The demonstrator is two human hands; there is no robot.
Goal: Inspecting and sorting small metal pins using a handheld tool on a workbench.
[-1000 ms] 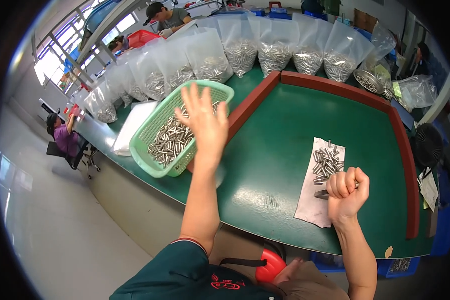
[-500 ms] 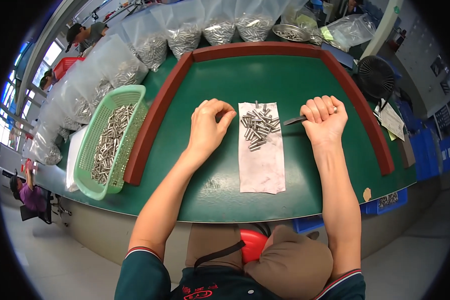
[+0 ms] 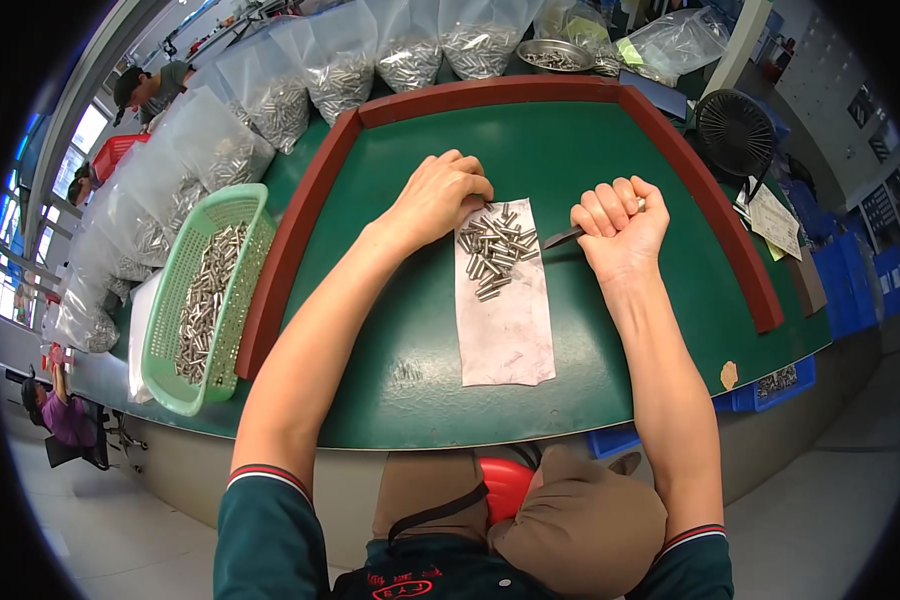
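Observation:
A pile of short silvery metal pins lies on the far half of a stained whitish cloth. My left hand is at the far left corner of the cloth. Its fingers are bent together, with the tips on a metal pin at the pile's far edge. To the right of the cloth, my right hand is closed in a fist, palm side up, around a dark flat-tipped tool. The tool's tip points left toward the pile. A small pale, shiny end shows by the thumb; what it belongs to is unclear.
A dark red raised border frames the green tabletop. Outside it, a green basket of pins stands left. Clear bags of pins line the back, with a metal bowl. A black fan stands right.
My left hand has moved away from me and toward the cloth, its fingertips now at the pile's far edge. My right hand still grips the tool. The whole view has shifted slightly.

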